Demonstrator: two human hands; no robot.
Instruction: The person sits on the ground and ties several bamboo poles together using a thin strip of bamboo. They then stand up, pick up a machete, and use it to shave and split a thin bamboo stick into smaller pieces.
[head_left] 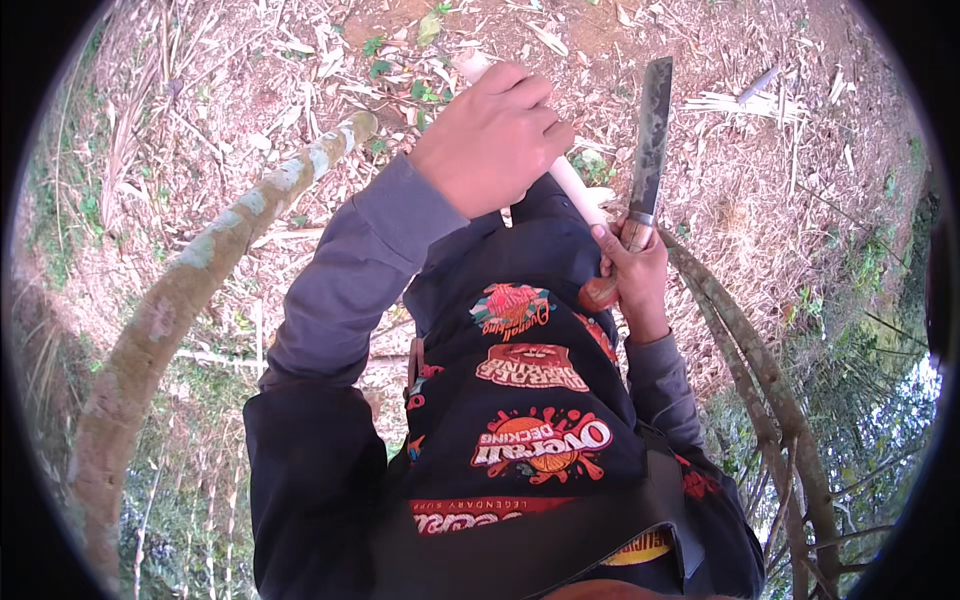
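My left hand [500, 135] is closed around a pale, peeled stick [574, 188], which slants from upper left down toward my right hand [637, 268]. Wrapped in the right fingers is the wooden handle [636, 235] of a large knife. Its dark, stained blade [653, 135] points up and away from me, to the right of the stick and apart from it. The stick's lower end comes close to my right thumb; whether they touch I cannot tell. A rounded brown piece [598, 294] shows below the right fingers, possibly the handle's butt.
A thick, lichen-patched branch [215, 235] curves up on the left. Thinner branches [745, 365] stand on the right. Dry leaves and shavings cover the ground, with a heap of pale split strips [745, 105] at the upper right. Green plants [425, 90] grow ahead.
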